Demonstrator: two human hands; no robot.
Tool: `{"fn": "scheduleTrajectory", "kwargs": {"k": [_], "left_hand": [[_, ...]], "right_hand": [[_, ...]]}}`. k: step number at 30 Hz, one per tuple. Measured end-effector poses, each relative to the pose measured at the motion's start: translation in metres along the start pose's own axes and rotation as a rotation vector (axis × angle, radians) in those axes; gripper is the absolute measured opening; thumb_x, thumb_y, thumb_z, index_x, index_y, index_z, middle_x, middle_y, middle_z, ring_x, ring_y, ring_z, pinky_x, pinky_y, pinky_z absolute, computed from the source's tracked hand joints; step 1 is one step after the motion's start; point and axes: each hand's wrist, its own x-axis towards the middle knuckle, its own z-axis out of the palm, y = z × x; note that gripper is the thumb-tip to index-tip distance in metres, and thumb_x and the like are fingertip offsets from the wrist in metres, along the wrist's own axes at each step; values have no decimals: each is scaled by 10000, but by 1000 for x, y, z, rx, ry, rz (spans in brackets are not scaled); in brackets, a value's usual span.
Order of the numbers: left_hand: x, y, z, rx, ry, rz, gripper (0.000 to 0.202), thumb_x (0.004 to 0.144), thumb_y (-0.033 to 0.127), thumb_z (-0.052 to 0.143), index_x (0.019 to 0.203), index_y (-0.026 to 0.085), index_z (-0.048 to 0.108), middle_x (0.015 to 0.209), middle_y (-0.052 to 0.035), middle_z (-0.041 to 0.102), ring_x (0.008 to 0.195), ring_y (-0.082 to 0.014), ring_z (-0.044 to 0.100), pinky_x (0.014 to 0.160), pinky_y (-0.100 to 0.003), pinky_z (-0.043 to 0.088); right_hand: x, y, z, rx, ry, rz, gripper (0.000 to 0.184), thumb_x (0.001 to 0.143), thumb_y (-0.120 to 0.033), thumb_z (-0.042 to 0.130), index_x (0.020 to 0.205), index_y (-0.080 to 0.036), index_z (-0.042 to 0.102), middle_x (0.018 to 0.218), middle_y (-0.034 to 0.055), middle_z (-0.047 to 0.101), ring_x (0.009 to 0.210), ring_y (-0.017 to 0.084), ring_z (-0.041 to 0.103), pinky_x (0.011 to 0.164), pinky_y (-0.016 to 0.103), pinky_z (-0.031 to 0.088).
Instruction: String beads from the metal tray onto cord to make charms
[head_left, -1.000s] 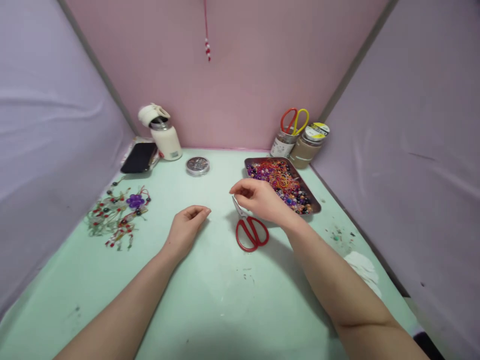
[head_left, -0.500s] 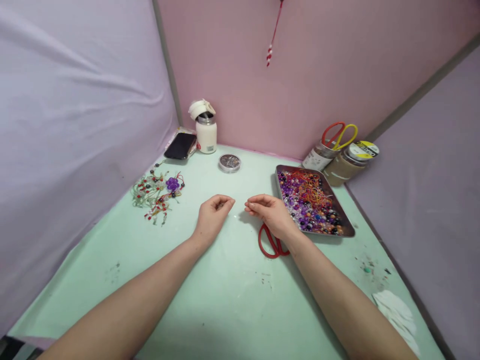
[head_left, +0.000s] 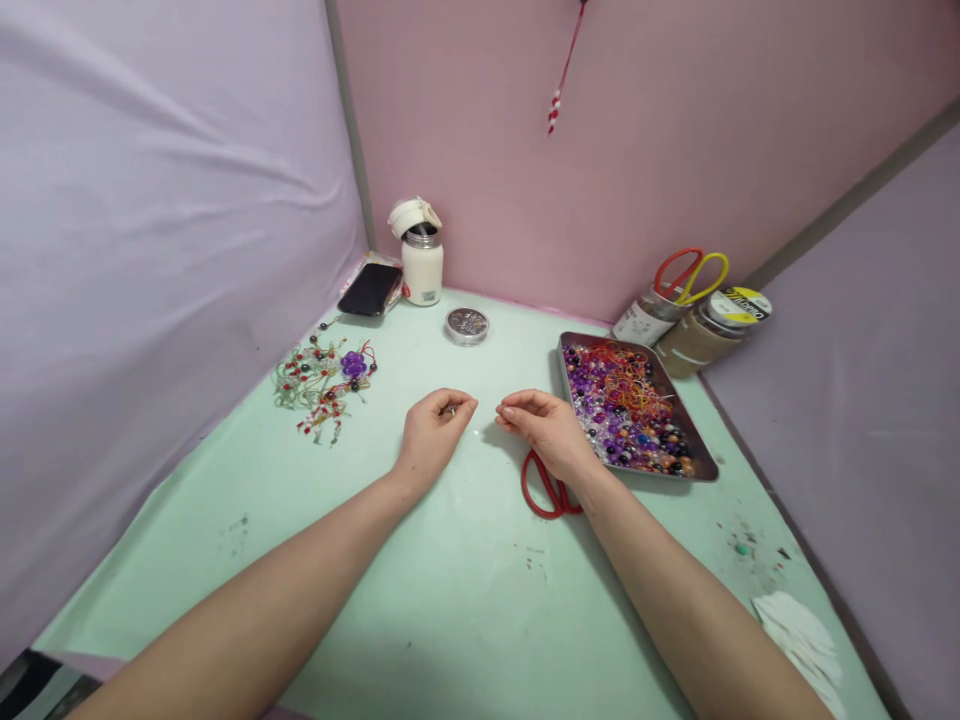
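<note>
My left hand (head_left: 433,434) rests on the green table (head_left: 450,600) with its fingers curled in a pinch around something tiny and dark that I cannot name. My right hand (head_left: 544,430) lies a short gap to its right, fingertips pressed together and pointing at the left hand; what it pinches is too small to see. Red-handled scissors (head_left: 546,492) lie on the table under my right wrist, only the handle loops showing. A metal tray (head_left: 705,470) filled with coloured beads and rubber bands sits just right of my right hand.
Finished bead-and-string pieces (head_left: 324,378) lie at the left. At the back stand a white flask (head_left: 421,262), a phone (head_left: 370,289), a round tin (head_left: 466,325) and two jars (head_left: 679,322) holding scissors. A beaded cord (head_left: 561,80) hangs on the pink wall. White paper (head_left: 802,635) lies front right.
My right hand left the scissors' blades and drew in toward my left hand, both now pinched close together. The view swung left, so everything sits further right.
</note>
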Motion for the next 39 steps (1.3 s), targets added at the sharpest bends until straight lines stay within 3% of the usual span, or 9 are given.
{"fn": "scheduleTrajectory", "kwargs": {"k": [18, 39], "left_hand": [[0, -2, 1, 52, 8, 74, 176, 769, 342, 602, 758, 178, 665, 706, -1, 631, 597, -117, 454, 618, -254, 387], [0, -2, 1, 35, 6, 71, 171, 773, 344, 607, 754, 182, 659, 713, 3, 628, 601, -115, 456, 623, -256, 392]], "right_hand": [[1, 4, -1, 9, 3, -23, 233, 595, -305, 814, 754, -196, 682, 723, 3, 696, 673, 128, 645, 727, 285, 513], [1, 5, 0, 1, 0, -18, 236, 598, -316, 817, 757, -207, 681, 731, 1, 692, 682, 137, 649, 736, 288, 515]]}}
